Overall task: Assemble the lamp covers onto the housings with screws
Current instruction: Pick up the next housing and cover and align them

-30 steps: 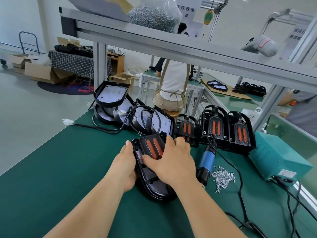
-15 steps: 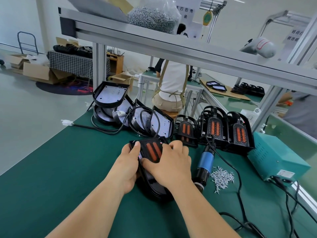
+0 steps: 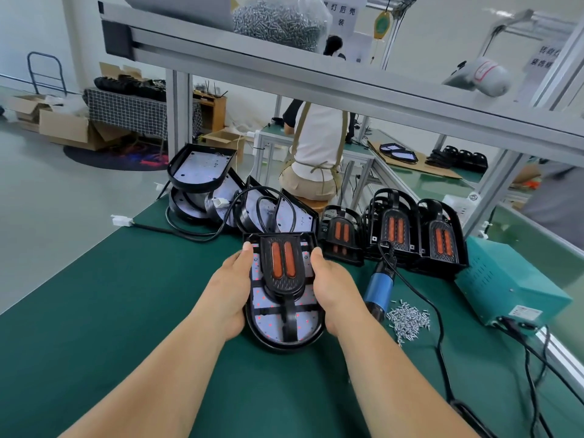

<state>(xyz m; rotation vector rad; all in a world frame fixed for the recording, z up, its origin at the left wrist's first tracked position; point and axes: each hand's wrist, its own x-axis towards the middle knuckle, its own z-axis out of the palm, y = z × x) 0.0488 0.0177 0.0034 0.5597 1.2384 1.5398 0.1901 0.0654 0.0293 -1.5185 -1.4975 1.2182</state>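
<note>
On tabletop (image 3: 126,311), near end down: housing (image 3: 284,346), cover (image 3: 284,267) laid on top. Left grip (image 3: 232,286), right grip (image 3: 331,289) clasp housing's side rims, thumbs over edges. Judged rigid, light plastic; hold by rims, off LED board (image 3: 268,324).

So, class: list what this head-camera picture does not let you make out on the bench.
1. Head view: whether screws already sit in the lamp cover; holes too small.
2. Head view: fingers of the left hand and right hand, tucked under the lamp housing.
3. Head view: where the screwdriver cable ends; cut by the bottom edge.
4. Head view: the label text on the teal box; too small.
</note>
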